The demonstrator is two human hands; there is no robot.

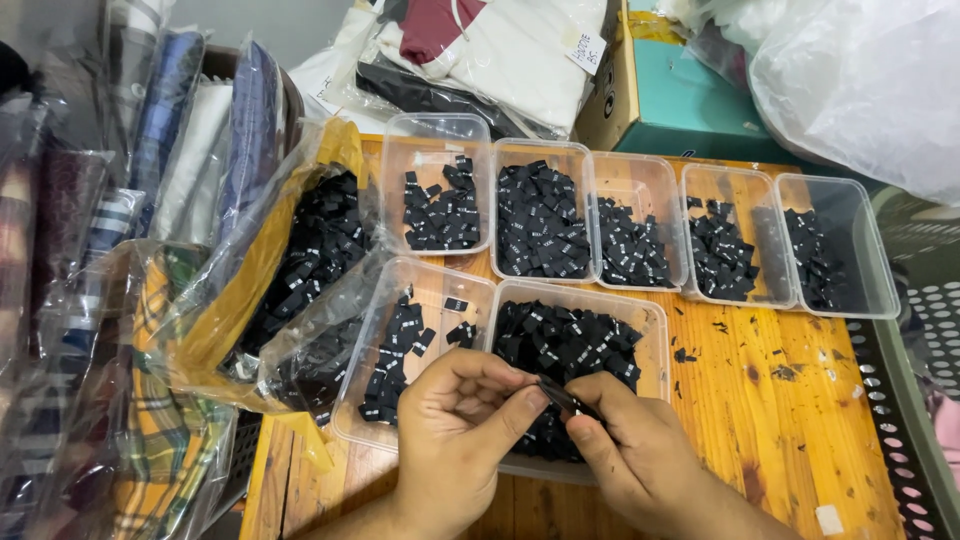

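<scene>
My left hand (455,425) and my right hand (635,450) meet over the near edge of a clear plastic tub (655,318) filled with small black fabric labels. Together they pinch one black label (562,395) between thumbs and fingertips. To the left, a second near tub (440,280) holds fewer black labels. Behind them stands a row of several clear tubs (640,175), each holding black labels.
A clear plastic bag (310,260) of black labels lies open at the left on a wooden table (780,420). Bagged folded fabrics (110,300) pile up at the left. A cardboard box (690,100), bagged clothes and a white plastic bag sit behind. A perforated basket (920,400) stands at the right.
</scene>
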